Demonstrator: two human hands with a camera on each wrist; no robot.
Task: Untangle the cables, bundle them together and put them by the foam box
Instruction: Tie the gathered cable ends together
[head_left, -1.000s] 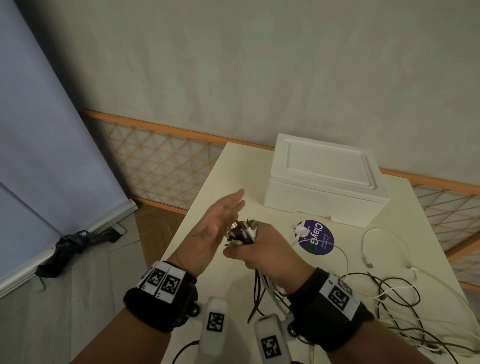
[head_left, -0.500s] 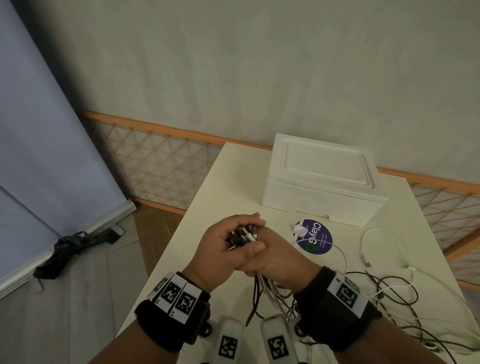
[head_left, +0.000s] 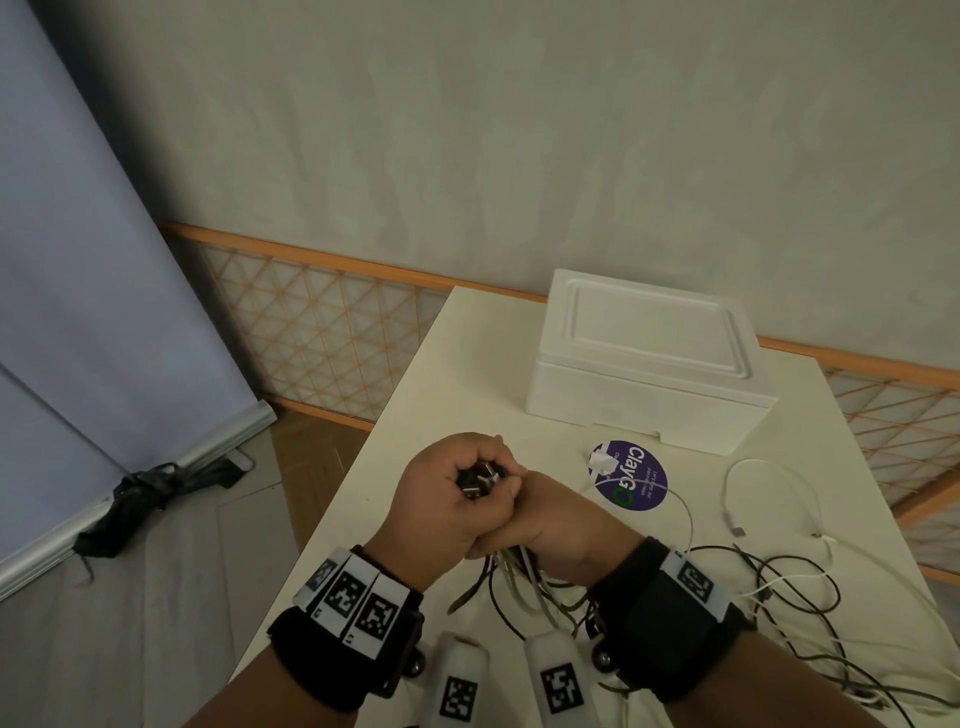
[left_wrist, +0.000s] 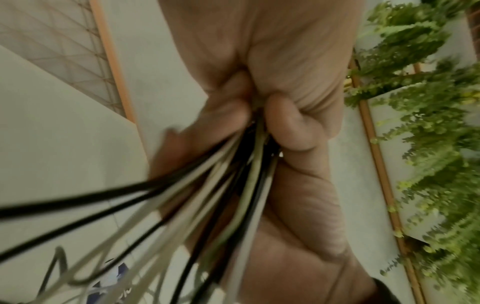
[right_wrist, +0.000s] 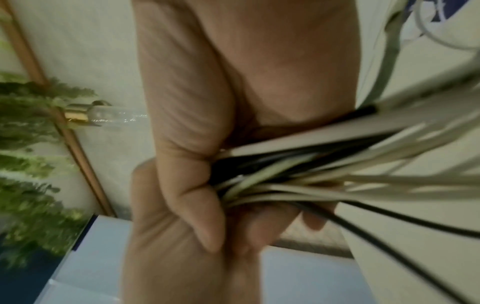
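A bundle of black and white cables (head_left: 480, 478) stands upright over the white table (head_left: 415, 415), its plug ends poking out of my fists. My left hand (head_left: 447, 499) grips the top of the bundle. My right hand (head_left: 558, 525) grips it just below and to the right, touching the left. In the left wrist view curled fingers (left_wrist: 291, 127) clamp the cables (left_wrist: 221, 185); the right wrist view shows the same cables (right_wrist: 311, 164) fanning out. Their loose tails (head_left: 779, 587) sprawl tangled on the table at the right. The white foam box (head_left: 649, 364) sits closed at the back.
A round purple sticker (head_left: 631, 475) lies in front of the box, with a loose white cable (head_left: 737, 493) to its right. The table's left edge (head_left: 332, 509) drops to the floor, where a dark bundle (head_left: 140, 493) lies. Green foliage (left_wrist: 428, 144) hangs behind.
My left hand, open beside the plug ends a second ago, has closed around the top of the bundle. Both hands have drawn slightly toward me.
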